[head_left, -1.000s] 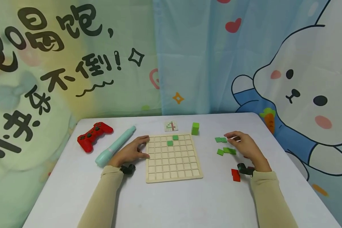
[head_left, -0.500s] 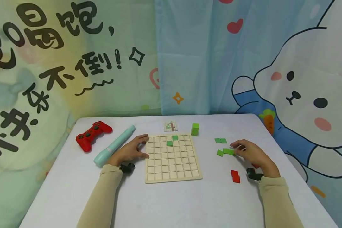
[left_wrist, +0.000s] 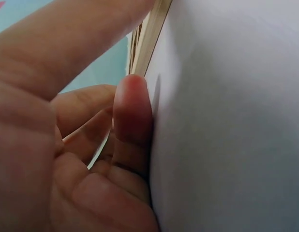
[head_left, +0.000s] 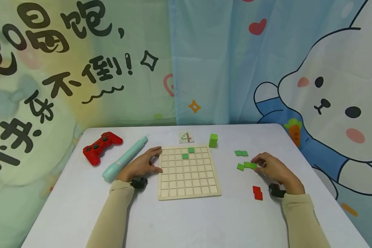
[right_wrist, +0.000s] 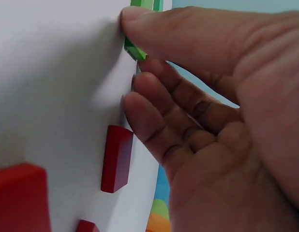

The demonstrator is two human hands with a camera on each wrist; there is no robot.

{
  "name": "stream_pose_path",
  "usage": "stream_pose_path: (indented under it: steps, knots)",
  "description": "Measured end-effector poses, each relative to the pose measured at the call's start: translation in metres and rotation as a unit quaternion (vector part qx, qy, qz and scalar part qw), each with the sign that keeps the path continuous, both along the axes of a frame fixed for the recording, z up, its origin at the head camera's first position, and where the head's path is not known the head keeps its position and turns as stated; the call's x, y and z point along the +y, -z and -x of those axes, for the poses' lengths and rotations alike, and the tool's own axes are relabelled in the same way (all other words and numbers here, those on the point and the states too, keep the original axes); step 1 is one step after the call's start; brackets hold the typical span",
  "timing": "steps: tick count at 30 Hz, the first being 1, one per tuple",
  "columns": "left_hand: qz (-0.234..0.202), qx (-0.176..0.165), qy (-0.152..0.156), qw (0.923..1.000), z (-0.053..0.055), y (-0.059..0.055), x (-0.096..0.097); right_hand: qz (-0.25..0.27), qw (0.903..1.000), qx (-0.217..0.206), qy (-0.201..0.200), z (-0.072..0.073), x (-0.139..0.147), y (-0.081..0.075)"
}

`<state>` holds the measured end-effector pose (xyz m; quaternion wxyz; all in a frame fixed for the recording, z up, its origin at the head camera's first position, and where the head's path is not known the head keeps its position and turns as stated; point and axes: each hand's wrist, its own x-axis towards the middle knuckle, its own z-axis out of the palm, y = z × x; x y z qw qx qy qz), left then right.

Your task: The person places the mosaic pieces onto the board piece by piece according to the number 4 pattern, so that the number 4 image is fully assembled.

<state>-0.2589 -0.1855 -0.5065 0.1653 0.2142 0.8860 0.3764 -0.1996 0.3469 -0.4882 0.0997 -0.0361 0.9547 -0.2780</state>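
Observation:
My left hand (head_left: 142, 164) rests at the left side of a pale wooden grid board (head_left: 189, 181), thumb and fingers spread along its edge. In the left wrist view a fingertip (left_wrist: 132, 106) lies by the board's rim (left_wrist: 152, 36). Two green square tiles (head_left: 185, 156) sit in the board's upper cells. Right of the board, my right hand (head_left: 276, 170) pinches the end green tile (head_left: 254, 166) of a short row. The right wrist view shows the thumb (right_wrist: 154, 26) over this green tile (right_wrist: 135, 50); the index fingertip is hidden.
Loose green tiles (head_left: 241, 153) lie near the right hand, and red tiles (head_left: 257, 193) lie nearer me. Behind the board are a small pattern card (head_left: 186, 137) and a green block (head_left: 213, 141). A red game controller (head_left: 102, 148) and a turquoise cylinder (head_left: 125, 158) lie left.
My right hand has moved nearer to me and slightly right, from beside the upper pair of green tiles to the end of the lower row. The left hand stays at the board.

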Motion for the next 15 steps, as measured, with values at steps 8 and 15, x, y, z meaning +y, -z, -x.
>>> stream_pose_path:
  steps: [8, 15]
  knots:
    - [0.007, 0.008, 0.002, 0.9999, 0.0015, 0.0017, 0.0000, -0.008, 1.0000, 0.005, 0.000, -0.0012, 0.0016, 0.0008]
    - [0.006, 0.003, 0.000, 1.0000, 0.0012, 0.0016, -0.0012, -0.016, 0.9998, 0.009, 0.004, -0.0011, 0.0013, -0.0034]
